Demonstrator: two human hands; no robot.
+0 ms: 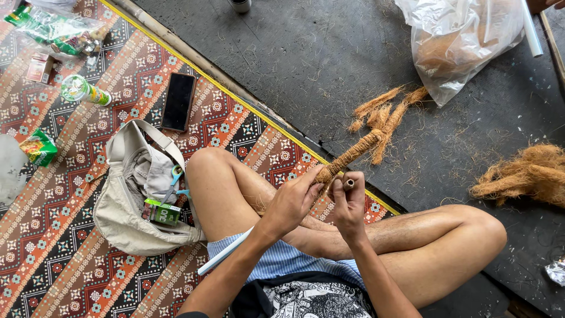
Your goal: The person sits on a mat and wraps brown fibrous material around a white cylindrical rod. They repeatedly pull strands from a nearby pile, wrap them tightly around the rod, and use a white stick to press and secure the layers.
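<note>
Left hand [292,200]: grasps the near end of a coir-wrapped stick [353,154].
Right hand [348,203]: just beside, pinching a small tube [349,184].
Loose coir pile [527,175]: well apart, to the right.

both forearms reach forward over the crossed bare legs; left hand [292,202] and right hand [349,203] are curled shut, side by side, knuckles nearly touching.

Bare arms, bare legs, light summer clothes

Blue-and-white striped shorts [282,259], plus a black shirt [306,297] with a white graphic print; no sleeves showing.
</note>
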